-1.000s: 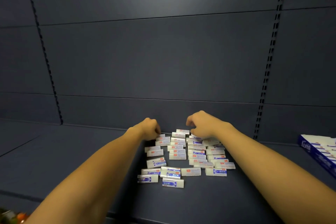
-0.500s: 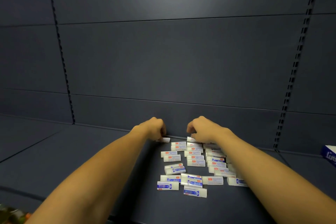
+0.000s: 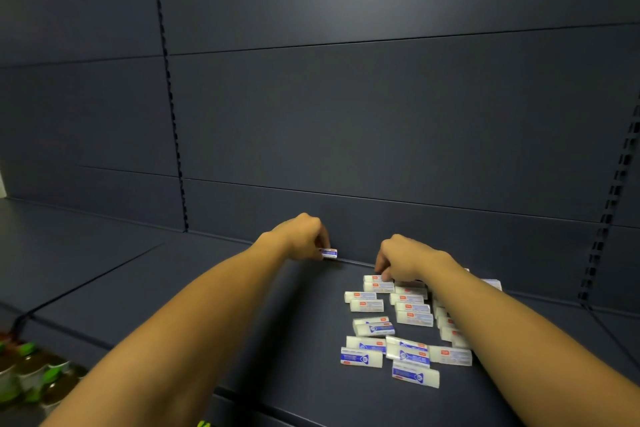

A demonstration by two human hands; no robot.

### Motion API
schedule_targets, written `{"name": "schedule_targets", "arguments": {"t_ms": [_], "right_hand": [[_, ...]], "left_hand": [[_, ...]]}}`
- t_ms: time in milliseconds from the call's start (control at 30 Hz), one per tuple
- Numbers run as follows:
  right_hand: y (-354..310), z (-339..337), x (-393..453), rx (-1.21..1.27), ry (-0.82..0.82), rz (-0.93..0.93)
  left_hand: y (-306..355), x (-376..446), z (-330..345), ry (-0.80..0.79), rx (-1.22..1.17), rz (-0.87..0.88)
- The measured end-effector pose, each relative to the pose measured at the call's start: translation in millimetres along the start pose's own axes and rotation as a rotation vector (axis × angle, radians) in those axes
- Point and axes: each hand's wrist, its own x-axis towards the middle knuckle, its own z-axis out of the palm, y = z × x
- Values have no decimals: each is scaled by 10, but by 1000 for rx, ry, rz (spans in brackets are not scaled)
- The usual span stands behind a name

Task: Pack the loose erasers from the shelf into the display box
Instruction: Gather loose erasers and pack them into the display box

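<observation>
We see both arms reaching to the rear of the dark shelf (image 3: 145, 288), in the lower middle of the frame.

1. Left hand. The left hand (image 3: 304, 237) is curled and pinches a single eraser (image 3: 329, 253) at the back edge of the shelf, just left of frame center. The eraser sits at the fingertips, close to the rear panel; whether it is lifted clear of the shelf we cannot tell.

2. Right hand. The right hand (image 3: 405, 258) is curled, fingers pointing down onto the far end of the eraser pile. Its fingertips touch the rearmost eraser (image 3: 375, 278); whether they have closed on it is not resolved.

3. Remaining stock. The loose erasers (image 3: 398, 326) lie flat in rough rows in the lower right of the frame, some overlapping. The right forearm hides part of the group.

4. Display box. The display box is not visible at this moment, so we cannot read its fill level.

5. Progress. We judge the task to be far from finished: a large number of erasers remain on the shelf, and at most one or two are in hand. Some bottles with green caps (image 3: 31, 371) stand at the lower left edge, apart from the work.
</observation>
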Motion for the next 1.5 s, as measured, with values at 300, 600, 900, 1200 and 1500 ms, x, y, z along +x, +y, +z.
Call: {"name": "schedule_targets", "arguments": {"t_ms": [300, 600, 900, 1200, 1500], "right_hand": [[-63, 43, -1, -31, -12, 14], [-139, 22, -28, -31, 93, 38], [-119, -293, -234, -18, 277, 82], [25, -382, -713, -98, 378, 186], [250, -225, -1372, -164, 383, 376]], "left_hand": [[-161, -157, 92, 9, -27, -74], [-203, -252, 91, 76, -38, -103], [-104, -201, -60, 194, 0, -52], [337, -7, -55, 261, 5, 127], [1000, 108, 127, 276, -16, 282]]}}
